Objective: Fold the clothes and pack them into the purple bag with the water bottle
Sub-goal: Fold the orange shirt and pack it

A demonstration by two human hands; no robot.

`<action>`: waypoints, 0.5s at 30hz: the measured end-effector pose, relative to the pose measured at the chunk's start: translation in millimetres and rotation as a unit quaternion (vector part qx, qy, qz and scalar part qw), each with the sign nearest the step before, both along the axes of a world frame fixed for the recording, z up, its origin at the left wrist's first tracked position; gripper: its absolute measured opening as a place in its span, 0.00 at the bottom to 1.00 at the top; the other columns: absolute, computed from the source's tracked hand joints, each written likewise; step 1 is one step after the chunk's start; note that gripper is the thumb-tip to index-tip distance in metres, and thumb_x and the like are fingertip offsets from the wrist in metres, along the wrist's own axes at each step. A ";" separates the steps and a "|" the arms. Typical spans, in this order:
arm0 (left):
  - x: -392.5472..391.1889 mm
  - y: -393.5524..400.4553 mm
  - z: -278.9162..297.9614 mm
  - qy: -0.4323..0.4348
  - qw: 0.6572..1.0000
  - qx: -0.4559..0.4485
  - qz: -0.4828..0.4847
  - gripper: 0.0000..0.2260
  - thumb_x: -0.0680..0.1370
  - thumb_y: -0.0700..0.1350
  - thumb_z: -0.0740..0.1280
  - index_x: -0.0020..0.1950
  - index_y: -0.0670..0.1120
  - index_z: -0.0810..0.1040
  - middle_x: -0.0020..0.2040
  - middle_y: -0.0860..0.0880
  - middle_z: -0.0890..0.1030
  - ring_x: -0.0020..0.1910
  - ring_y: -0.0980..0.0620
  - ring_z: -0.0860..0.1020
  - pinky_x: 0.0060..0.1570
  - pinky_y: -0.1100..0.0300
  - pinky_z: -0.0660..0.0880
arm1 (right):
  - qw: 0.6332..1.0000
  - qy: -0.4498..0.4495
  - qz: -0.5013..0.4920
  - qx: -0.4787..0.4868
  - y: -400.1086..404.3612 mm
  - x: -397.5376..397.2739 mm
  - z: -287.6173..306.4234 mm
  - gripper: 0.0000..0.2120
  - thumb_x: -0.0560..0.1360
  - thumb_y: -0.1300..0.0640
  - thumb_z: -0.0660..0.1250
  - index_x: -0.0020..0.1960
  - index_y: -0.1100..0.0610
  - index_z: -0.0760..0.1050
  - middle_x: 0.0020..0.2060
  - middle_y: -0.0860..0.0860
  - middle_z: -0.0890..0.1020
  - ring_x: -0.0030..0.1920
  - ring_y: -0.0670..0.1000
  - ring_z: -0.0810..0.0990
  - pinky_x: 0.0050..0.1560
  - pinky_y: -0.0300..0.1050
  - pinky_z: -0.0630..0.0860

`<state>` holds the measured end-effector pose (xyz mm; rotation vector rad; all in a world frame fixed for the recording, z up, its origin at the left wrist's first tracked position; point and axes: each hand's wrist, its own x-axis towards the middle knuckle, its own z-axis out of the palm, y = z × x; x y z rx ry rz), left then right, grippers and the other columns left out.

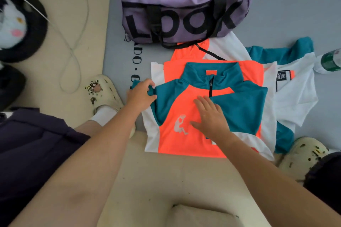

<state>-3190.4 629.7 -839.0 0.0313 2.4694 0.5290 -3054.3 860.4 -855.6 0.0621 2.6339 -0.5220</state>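
An orange, teal and white zip-neck shirt point(177, 108) lies face up on the floor, its right sleeve folded across the chest. My left hand point(141, 94) pinches the teal left sleeve at the shirt's left edge. My right hand point(210, 116) presses flat on the chest with straight fingers. Under it lie more orange and white clothes point(217, 49), and a white and teal garment point(295, 94) spreads to the right. The purple bag point(184, 9) printed "LOOK" stands open behind, with something yellow inside. A water bottle point(330, 61) with a green label lies at the right edge.
A grey mat point(287, 9) lies under the bag and clothes, on a beige floor point(162, 180). My feet in cream clogs point(103, 92) flank the shirt, the other clog point(302, 155) at right. A black and white plush point(18, 24) and a thin white cable point(73, 49) lie at left.
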 end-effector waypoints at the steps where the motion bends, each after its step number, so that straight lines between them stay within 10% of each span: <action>1: -0.6 -3.4 -0.8 -0.007 1.000 -0.024 -0.017 0.12 0.75 0.48 0.71 0.55 0.55 0.72 0.46 0.53 0.75 0.50 0.46 0.77 0.58 0.46 0.72 | 1.000 0.000 0.001 -0.001 0.8 0.6 -0.1 0.39 0.72 0.42 0.69 0.77 0.54 0.58 0.78 0.51 0.58 0.78 0.51 0.53 0.74 0.52 0.54; 9: 4.2 -36.3 2.8 -0.001 0.971 -0.236 0.024 0.09 0.74 0.38 0.66 0.54 0.45 0.76 0.55 0.42 0.78 0.51 0.41 0.78 0.45 0.53 0.75 | 1.000 0.014 -0.016 0.012 -8.2 1.2 -0.7 0.34 0.74 0.43 0.66 0.74 0.57 0.63 0.77 0.52 0.61 0.78 0.54 0.54 0.73 0.55 0.56; 12: 0.1 -19.6 5.4 0.135 0.982 -0.131 0.006 0.11 0.74 0.42 0.68 0.56 0.45 0.75 0.56 0.43 0.74 0.51 0.42 0.75 0.43 0.52 0.70 | 0.999 0.027 -0.017 0.018 -10.1 1.9 -1.7 0.32 0.73 0.45 0.68 0.72 0.58 0.66 0.76 0.54 0.63 0.77 0.56 0.57 0.72 0.56 0.58; 15: -0.3 3.8 0.5 0.073 0.997 -0.013 -0.023 0.18 0.74 0.50 0.71 0.60 0.47 0.73 0.55 0.47 0.75 0.52 0.45 0.75 0.49 0.52 0.70 | 0.999 0.020 -0.017 0.022 -9.8 0.9 -2.0 0.32 0.73 0.44 0.68 0.73 0.57 0.65 0.76 0.53 0.63 0.77 0.55 0.57 0.72 0.56 0.58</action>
